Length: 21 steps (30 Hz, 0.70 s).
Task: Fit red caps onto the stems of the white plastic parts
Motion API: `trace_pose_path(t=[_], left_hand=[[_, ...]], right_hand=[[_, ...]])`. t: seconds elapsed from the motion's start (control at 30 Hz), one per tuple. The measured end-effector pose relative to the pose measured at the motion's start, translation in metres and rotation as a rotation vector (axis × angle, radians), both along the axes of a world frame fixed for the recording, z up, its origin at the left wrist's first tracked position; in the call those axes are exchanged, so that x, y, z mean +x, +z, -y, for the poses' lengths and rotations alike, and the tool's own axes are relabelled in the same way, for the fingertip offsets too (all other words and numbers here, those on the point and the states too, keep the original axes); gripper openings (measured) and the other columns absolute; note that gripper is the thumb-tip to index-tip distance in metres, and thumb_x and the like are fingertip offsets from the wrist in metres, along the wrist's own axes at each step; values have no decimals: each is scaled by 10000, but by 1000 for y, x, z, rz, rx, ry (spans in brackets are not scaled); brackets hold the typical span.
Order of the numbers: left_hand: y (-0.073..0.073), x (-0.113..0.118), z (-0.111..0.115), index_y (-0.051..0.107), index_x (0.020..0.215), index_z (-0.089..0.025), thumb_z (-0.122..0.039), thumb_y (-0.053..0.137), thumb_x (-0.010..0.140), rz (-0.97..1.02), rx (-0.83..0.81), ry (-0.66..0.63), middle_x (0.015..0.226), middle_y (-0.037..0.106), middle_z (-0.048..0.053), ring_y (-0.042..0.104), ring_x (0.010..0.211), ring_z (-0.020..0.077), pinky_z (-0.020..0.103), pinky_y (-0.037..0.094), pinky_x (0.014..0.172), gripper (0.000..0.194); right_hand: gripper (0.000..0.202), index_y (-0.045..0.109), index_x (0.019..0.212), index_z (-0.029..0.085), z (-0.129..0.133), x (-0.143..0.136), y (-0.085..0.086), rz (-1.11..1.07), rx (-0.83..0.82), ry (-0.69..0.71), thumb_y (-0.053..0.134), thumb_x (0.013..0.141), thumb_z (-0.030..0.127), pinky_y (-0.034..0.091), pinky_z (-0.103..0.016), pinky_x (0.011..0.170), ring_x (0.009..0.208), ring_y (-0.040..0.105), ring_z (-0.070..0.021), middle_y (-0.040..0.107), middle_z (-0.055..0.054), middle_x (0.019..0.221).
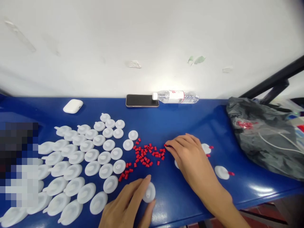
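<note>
Left hand pinches one white cap at the table's near edge; right hand, fingers together, tips touching the red plugs at centre. Risk, as judged: a sweep of the right wrist could scatter loose plugs off the edge. Count: roughly forty-five caps in rows on the left, three by the right hand, some fifty plugs, one phone, one bottle.

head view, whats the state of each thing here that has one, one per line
Left hand: pinching one white plastic disc cap.
Right hand: fingertips on the scattered small red plastic plugs.
Rows of white plastic disc caps: lying flat, no plugs visible.
White disc cap with a red plug: lying apart, right.
Clear plastic water bottle: lying on its side, capped.
Black smartphone: screen dark.
White earbud case: closed.
</note>
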<state>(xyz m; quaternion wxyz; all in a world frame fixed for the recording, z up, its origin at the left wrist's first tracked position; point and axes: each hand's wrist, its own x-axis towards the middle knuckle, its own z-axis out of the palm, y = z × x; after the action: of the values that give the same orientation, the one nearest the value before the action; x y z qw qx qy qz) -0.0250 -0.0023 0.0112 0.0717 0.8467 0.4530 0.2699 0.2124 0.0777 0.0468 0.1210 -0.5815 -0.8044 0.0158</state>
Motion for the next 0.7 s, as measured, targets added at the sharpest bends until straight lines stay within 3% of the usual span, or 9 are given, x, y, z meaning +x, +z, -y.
trace_pose_path(t=[0.1, 0.27, 0.37, 0.5, 0.7], left_hand=[[1, 3, -7, 692, 1274, -217, -242, 522, 1045, -10, -3, -78, 1190, 801, 90, 801, 1027, 205, 223, 660, 716, 286], [2, 7, -11, 732, 1117, -217, -246, 490, 1055, 50, -25, -75, 1099, 795, 100, 802, 917, 179, 197, 638, 673, 251], [0, 8, -12, 742, 1069, -230, -284, 495, 1059, 52, -31, -87, 1077, 788, 94, 795, 888, 173, 192, 628, 643, 254], [-1, 7, -11, 750, 1032, -248, -275, 486, 1062, 58, -56, -102, 1086, 790, 86, 790, 911, 180, 209, 630, 650, 266], [2, 8, -12, 727, 1126, -247, -307, 505, 1063, 76, -107, -89, 1086, 803, 82, 800, 949, 208, 248, 653, 671, 239]], right_hand=[[184, 773, 1047, 160, 1, 1, 1, 22, -10, 13, 630, 994, 56, 444, -549, 1091, 990, 711, -281, 782, -69, 983], [245, 746, 1041, 176, 11, 10, 7, -98, 91, 19, 508, 1087, 150, 414, -568, 1111, 1040, 724, -292, 801, -55, 1033], [160, 725, 1069, 223, 27, 11, 15, -279, 166, 40, 571, 1088, 261, 452, -461, 1102, 1031, 736, -237, 805, -12, 1027], [64, 725, 1032, 259, 51, -3, 18, -513, 85, 104, 666, 1044, 280, 557, -253, 967, 959, 757, -145, 811, 46, 955], [140, 735, 1057, 238, 70, -23, -2, -728, 46, 90, 732, 969, 129, 615, -226, 901, 933, 765, -145, 816, 36, 934]])
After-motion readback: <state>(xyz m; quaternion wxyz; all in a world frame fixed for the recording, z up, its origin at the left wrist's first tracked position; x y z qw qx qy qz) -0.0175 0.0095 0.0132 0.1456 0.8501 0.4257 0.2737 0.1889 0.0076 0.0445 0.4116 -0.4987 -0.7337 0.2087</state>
